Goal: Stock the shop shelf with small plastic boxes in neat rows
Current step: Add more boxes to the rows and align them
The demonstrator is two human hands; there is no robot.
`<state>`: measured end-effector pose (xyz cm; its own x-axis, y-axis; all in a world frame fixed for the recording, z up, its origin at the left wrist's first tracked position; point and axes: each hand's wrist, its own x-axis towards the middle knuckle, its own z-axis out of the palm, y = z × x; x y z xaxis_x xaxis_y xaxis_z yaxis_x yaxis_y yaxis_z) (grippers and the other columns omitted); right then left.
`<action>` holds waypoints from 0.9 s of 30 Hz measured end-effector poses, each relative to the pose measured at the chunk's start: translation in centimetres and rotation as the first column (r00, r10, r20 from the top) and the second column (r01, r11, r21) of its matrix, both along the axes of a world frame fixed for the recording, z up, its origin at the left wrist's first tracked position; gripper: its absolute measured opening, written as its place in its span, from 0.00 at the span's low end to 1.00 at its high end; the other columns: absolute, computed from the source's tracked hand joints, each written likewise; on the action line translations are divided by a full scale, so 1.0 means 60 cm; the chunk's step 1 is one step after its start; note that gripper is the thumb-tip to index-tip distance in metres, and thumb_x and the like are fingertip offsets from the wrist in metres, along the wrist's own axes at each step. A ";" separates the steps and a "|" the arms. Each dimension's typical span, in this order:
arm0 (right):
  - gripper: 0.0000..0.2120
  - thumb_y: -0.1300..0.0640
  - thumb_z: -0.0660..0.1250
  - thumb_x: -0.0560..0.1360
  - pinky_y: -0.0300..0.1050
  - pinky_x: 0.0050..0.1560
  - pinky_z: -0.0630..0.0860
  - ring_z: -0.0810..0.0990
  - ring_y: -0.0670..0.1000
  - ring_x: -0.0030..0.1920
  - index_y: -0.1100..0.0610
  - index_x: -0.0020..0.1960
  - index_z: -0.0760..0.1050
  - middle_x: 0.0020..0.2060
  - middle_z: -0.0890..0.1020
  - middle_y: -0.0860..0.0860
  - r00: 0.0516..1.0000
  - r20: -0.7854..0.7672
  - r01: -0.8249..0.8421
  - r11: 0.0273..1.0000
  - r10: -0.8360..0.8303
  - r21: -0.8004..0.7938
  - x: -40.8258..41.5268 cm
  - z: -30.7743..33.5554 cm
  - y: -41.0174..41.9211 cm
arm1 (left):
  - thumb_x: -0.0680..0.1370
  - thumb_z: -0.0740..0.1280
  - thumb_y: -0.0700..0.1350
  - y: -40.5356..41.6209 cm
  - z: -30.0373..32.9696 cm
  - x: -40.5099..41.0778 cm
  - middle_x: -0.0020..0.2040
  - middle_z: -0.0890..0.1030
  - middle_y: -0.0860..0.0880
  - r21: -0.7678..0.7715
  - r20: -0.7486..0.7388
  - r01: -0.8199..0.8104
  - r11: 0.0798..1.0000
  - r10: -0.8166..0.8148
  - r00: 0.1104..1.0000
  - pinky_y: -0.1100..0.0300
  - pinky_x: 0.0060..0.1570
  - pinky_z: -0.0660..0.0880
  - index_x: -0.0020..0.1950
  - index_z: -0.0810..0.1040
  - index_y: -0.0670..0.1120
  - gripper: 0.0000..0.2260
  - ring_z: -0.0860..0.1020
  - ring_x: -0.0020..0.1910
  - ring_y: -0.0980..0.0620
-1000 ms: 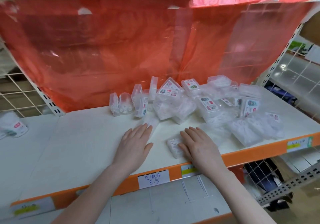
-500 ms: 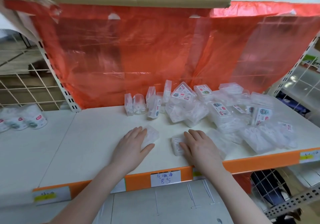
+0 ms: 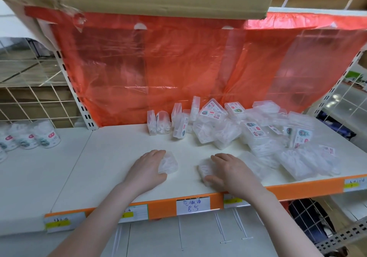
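The left hand (image 3: pixel 146 170) lies on a white shelf (image 3: pixel 111 157), its fingers curled over a small clear plastic box (image 3: pixel 168 163). The right hand (image 3: pixel 231 172) covers another clear box (image 3: pixel 205 170) near the orange front edge (image 3: pixel 297 190). A loose heap of boxes (image 3: pixel 258 133) lies to the right, and a few boxes stand upright (image 3: pixel 158 122) before a red plastic sheet (image 3: pixel 168 68). A handwritten price tag (image 3: pixel 193 205) hangs below.

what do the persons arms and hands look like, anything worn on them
Nothing worn that shows: the left hand and right hand are bare, with no gloves, rings, watch or bracelets visible. Both forearms are uncovered right to the bottom edge of the picture, so no sleeves show.
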<state>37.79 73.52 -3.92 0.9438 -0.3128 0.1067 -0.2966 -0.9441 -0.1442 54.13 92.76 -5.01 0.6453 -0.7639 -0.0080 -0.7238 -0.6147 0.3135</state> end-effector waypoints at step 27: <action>0.32 0.49 0.72 0.66 0.45 0.53 0.71 0.73 0.52 0.59 0.53 0.68 0.68 0.58 0.74 0.50 0.986 0.109 -0.142 0.971 0.123 0.190 0.047 0.042 0.093 | 0.69 0.73 0.51 0.147 0.071 -0.016 0.67 0.71 0.51 -0.078 0.011 -0.231 0.970 0.232 0.973 0.62 0.58 0.65 0.71 0.65 0.50 0.33 0.69 0.65 0.52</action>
